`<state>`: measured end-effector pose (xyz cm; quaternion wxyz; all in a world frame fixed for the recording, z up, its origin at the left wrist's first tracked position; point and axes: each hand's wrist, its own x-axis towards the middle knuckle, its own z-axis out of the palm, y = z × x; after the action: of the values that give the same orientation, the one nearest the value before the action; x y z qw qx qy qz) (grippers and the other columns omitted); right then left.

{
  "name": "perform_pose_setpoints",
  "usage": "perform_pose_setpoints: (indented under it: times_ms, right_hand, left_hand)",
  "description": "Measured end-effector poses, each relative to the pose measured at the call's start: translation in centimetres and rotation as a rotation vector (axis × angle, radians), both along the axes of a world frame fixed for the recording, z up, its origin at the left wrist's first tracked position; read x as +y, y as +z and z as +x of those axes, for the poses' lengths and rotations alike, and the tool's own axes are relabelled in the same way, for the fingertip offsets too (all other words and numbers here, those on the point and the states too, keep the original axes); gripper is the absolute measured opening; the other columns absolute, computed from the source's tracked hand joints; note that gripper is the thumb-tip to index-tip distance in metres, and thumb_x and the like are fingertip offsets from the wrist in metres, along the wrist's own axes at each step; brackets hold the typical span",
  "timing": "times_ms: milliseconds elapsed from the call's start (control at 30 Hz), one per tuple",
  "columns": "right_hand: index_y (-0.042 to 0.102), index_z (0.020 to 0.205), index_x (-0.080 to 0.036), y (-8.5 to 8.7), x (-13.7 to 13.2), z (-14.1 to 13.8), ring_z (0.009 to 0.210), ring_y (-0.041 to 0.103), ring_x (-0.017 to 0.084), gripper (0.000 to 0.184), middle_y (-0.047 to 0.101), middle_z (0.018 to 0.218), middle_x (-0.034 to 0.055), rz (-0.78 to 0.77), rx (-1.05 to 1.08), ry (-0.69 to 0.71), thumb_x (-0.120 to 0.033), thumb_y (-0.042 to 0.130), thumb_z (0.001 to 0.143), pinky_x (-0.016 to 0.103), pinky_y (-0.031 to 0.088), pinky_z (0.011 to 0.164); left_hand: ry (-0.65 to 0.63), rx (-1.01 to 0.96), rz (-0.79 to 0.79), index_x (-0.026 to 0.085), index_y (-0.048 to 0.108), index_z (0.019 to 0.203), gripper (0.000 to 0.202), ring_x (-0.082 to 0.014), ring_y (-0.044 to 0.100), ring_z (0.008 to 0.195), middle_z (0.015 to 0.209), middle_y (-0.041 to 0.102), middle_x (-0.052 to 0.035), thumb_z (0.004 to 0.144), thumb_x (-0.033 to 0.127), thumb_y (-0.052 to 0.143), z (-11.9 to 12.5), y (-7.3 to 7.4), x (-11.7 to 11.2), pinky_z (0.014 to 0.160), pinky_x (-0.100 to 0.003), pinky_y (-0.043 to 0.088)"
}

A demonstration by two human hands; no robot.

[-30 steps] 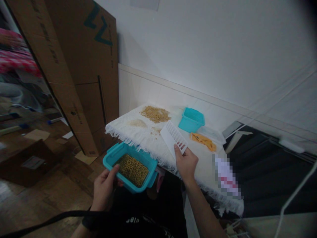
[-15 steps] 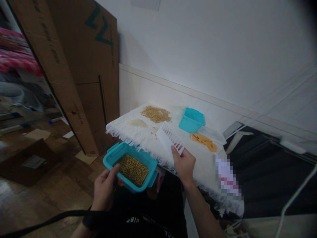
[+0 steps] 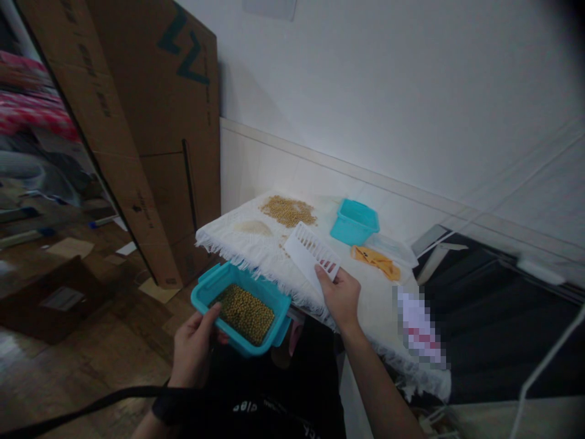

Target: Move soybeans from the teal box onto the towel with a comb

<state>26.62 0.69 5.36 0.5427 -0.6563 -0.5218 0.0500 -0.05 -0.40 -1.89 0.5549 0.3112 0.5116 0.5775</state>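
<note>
Since the earlier frame, the white slotted plastic plate (image 3: 304,253) has shifted slightly leftward with the right hand (image 3: 340,299), while the left hand (image 3: 194,344) has stayed almost where it was. The right hand grips one end of the plate, thumb on top beside the slots; whether its far end touches the fringed white cloth (image 3: 379,311) on the desk beneath cannot be told. The left hand clasps the near left corner of a blue plastic bin (image 3: 247,349), thumb over the rim, just off the desk's front edge; soybean-like beans (image 3: 250,314) lie inside, right of that thumb. Ahead and to the left of the right hand, a loose spread of tan beans (image 3: 287,211) lies on the cloth, with a small pale heap of fine grains (image 3: 253,228) nearer the left hand. Beyond the right hand stands a second blue bin (image 3: 346,231), with a crumpled orange cloth (image 3: 377,263) closer to its right. A tall cardboard box (image 3: 159,116) stands beyond the left hand.
</note>
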Motion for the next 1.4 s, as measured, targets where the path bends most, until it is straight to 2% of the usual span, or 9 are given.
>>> perform_pose_setpoints:
  times_ms: [333,600,833,1000,1267,1400]
  right_hand:
    - [0.077,0.094,-0.017,-0.4,2.9,0.6,0.082,0.072,0.026,0.038,0.078,0.093,0.0083,0.005,-0.06,0.068,-0.05,0.061,0.085,0.034,0.055,0.075]
    - [0.078,0.087,-0.018,-0.5,2.6,1.0,0.076,0.071,0.025,0.032,0.078,0.085,0.0049,-0.032,-0.051,0.179,-0.047,0.064,0.083,0.032,0.053,0.07]
    - [0.077,0.085,-0.017,-0.5,3.4,0.8,0.071,0.069,0.023,0.033,0.077,0.079,0.0046,0.001,-0.054,0.163,-0.047,0.063,0.083,0.029,0.051,0.066]
    - [0.076,0.081,-0.016,-0.5,3.8,0.5,0.065,0.066,0.02,0.035,0.075,0.073,0.0029,-0.02,-0.072,0.195,-0.048,0.063,0.083,0.027,0.048,0.062]
    - [0.077,0.085,-0.017,-0.5,4.0,0.3,0.068,0.067,0.021,0.033,0.077,0.077,0.0038,-0.009,-0.06,0.222,-0.047,0.064,0.082,0.028,0.048,0.063]
    - [0.076,0.08,-0.017,-0.6,4.0,0.4,0.062,0.065,0.019,0.031,0.074,0.069,0.0016,-0.025,-0.072,0.21,-0.046,0.065,0.082,0.026,0.046,0.059]
  left_hand:
    - [0.007,-0.013,-0.021,0.018,0.059,0.06,0.036,-0.0114,0.05,0.041,0.046,0.058,0.0041,0.071,0.047,0.077,-0.2,-0.6,0.1,0.043,-0.024,0.039]
    - [0.004,-0.015,-0.023,0.018,0.06,0.061,0.034,-0.0123,0.05,0.041,0.047,0.058,0.0034,0.071,0.047,0.077,-0.3,-0.6,0.1,0.044,-0.025,0.038]
    - [0.012,-0.034,-0.01,0.018,0.06,0.057,0.034,-0.0123,0.05,0.04,0.046,0.058,0.0032,0.067,0.046,0.078,-0.3,0.2,0.2,0.043,-0.025,0.041]
    - [0.024,-0.029,-0.02,0.018,0.059,0.055,0.036,-0.0116,0.05,0.039,0.044,0.057,0.0036,0.067,0.046,0.079,-0.3,0.1,0.2,0.042,-0.024,0.041]
    - [0.018,-0.062,-0.038,0.018,0.06,0.059,0.036,-0.0118,0.051,0.04,0.045,0.057,0.0048,0.065,0.047,0.081,-0.2,0.1,0.2,0.042,-0.024,0.042]
    - [0.013,-0.054,-0.036,0.017,0.061,0.061,0.036,-0.0114,0.05,0.041,0.046,0.058,0.0044,0.067,0.048,0.08,-0.3,-0.1,0.2,0.043,-0.023,0.041]
